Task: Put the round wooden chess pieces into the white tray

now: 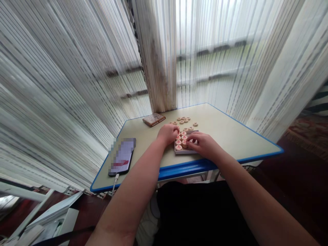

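A shallow open box (pixel 186 152) stands near the table's front edge. Its left part holds several round wooden pieces (pixel 178 147) with red characters, in two columns. My right hand (pixel 202 143) reaches over the box from the right, its thumb and fingertips closed on a red-marked piece (pixel 184 143) in the second column. At the box's back left corner is my left hand (pixel 167 133), fingers curled together by the pieces; what they hold, if anything, is hidden. Beyond the box lie several loose wooden pieces (pixel 195 124), some partly behind my hands.
The box lid (pixel 154 119) lies at the table's back left. A phone (pixel 122 157) with a white cable (pixel 116 179) rests at the left edge. The pale table (pixel 230 136) has a blue rim. Striped curtains (pixel 164 61) hang close behind it.
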The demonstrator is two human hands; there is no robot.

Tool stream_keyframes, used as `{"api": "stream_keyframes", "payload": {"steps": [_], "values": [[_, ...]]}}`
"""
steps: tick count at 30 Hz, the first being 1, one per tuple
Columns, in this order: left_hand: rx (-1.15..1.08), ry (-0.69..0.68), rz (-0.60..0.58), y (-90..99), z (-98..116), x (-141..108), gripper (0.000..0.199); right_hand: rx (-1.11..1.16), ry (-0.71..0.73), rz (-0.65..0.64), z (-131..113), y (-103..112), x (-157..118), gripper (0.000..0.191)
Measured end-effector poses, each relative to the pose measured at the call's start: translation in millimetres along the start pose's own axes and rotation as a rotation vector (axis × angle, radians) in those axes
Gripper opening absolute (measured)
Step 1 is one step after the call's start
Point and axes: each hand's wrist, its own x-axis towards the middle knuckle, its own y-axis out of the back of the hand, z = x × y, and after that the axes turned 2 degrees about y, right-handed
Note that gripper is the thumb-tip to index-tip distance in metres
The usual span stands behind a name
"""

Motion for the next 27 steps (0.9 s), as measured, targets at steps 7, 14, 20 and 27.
{"api": "stream_keyframes", "payload": {"steps": [7,14,20,27], "values": [[-0.057,0.105,0.072,-1.9,-5.9,3.3,0.033,0.035,0.032,0.079,-1.7,0.7,-0.7,0.023],[-0.267,0.109,0.170,-6.3,-7.6,6.0,0.035,0.028,0.036,0.136,-2.1,0.2,2.3,0.024],[-0.345,0.226,0.204,-6.7,-14.3,7.5,0.038,-0.013,0.041,0.170,1.4,-2.2,3.6,0.023],[-0.256,0.320,0.151,-7.6,-22.2,7.4,0.039,0.203,-0.086,0.242,-2.0,12.5,-1.3,0.022]]}}
